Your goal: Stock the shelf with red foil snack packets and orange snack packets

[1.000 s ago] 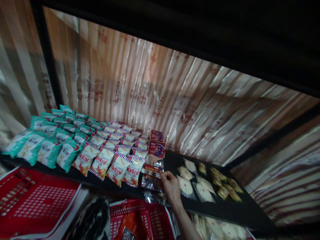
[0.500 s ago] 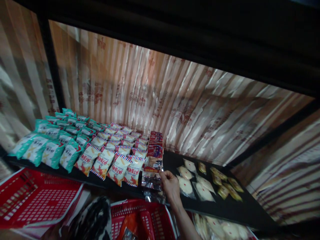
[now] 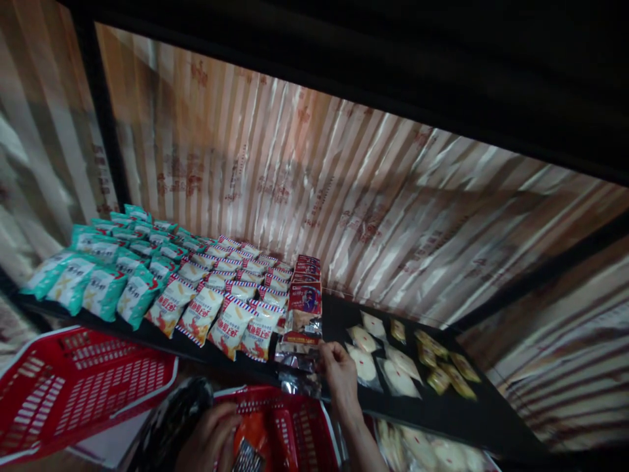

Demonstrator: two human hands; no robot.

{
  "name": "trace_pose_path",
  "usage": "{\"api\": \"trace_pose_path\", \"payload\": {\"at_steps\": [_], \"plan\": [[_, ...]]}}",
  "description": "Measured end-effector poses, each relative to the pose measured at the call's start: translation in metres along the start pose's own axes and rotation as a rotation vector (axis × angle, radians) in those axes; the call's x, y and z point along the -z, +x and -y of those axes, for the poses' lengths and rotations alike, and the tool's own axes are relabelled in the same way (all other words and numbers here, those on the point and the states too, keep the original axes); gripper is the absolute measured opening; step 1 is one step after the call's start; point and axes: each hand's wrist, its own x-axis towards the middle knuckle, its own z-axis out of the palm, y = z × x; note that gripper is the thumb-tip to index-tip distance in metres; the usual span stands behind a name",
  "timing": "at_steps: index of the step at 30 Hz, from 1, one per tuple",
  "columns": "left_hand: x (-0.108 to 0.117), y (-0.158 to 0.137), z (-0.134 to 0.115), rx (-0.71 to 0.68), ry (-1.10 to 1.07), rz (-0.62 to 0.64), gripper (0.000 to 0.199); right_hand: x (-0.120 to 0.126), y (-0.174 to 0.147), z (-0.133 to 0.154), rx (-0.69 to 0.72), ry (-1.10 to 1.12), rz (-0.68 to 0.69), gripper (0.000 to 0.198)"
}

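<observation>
"One column of dark red packets (image 3: 305, 298) runs from the back of the shelf (image 3: 427, 410) to its front edge. How do we think a packet handles?"

"Light and soft, by our guess: thin, glossy film that would slide easily and crease if squeezed. We'd take hold at a side edge or an end seam rather than press on the middle."

"And its look?"

"Flat and oblong, with pale lettering, a bluish picture and a brownish patch below it. Silvery wrapping shows at the near end, by the shelf's edge. The small print is too blurred for us to read."

"Where is our right hand (image 3: 339, 370)?"

"At the column's right side, toward the front, thumb and forefinger drawn in at the edge. We cannot tell whether they pinch the film or only touch it."

"Our left hand (image 3: 211, 436)?"

"Low, at the red basket (image 3: 314, 419), just beside an orange packet (image 3: 255, 429). Its fingers are bent and blurred; we cannot tell whether they hold anything."

"Farther out?"

"White-and-red bags (image 3: 230, 321) sit left of the column, teal bags (image 3: 103, 288) beyond. Round pale packs (image 3: 363, 364) lie near the right hand, yellow packs (image 3: 439, 379) past them. Behind, we see a striped wall (image 3: 275, 164)."
</observation>
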Motion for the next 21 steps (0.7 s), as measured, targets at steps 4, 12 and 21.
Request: {"api": "trace_pose_path", "payload": {"at_steps": [4, 12, 21], "plan": [[-0.018, 0.065, -0.045, 0.057, -0.115, 0.002, 0.033, -0.002, -0.005, -0.001, -0.058, 0.167, -0.006, 0.040], [-0.104, 0.151, -0.064, 0.215, -0.227, 0.301, 0.047, -0.004, -0.008, -0.005, -0.101, 0.262, 0.021, 0.042], [-0.121, 0.170, -0.069, 0.342, -0.164, 0.335, 0.048, 0.019, 0.002, 0.012, 0.190, -0.377, -0.036, 0.053]]}}
